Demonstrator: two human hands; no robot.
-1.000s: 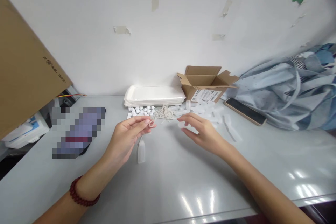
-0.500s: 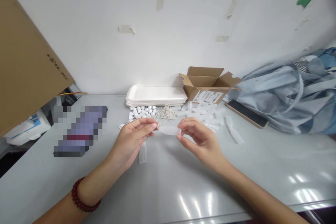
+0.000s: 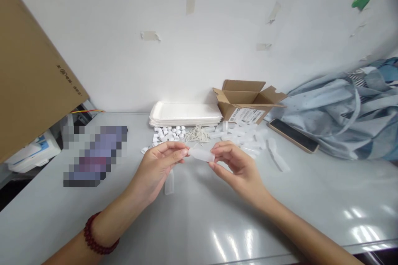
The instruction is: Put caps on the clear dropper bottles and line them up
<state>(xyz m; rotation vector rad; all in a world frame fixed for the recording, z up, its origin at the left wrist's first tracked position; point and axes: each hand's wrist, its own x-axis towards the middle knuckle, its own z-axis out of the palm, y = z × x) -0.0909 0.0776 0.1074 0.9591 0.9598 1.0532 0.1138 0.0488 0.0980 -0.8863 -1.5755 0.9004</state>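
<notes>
Leftmost, a brown cardboard panel bears dark print, too small to read. Beside a dark-red beaded bracelet, the left hand angles inward, thumb and fingers pinched at the narrow tip of a smooth, translucent sleeve, held sideways between both hands. The right hand, fingers curled, grips its wider end. Behind, a cardboard box carries a white printed label.
</notes>
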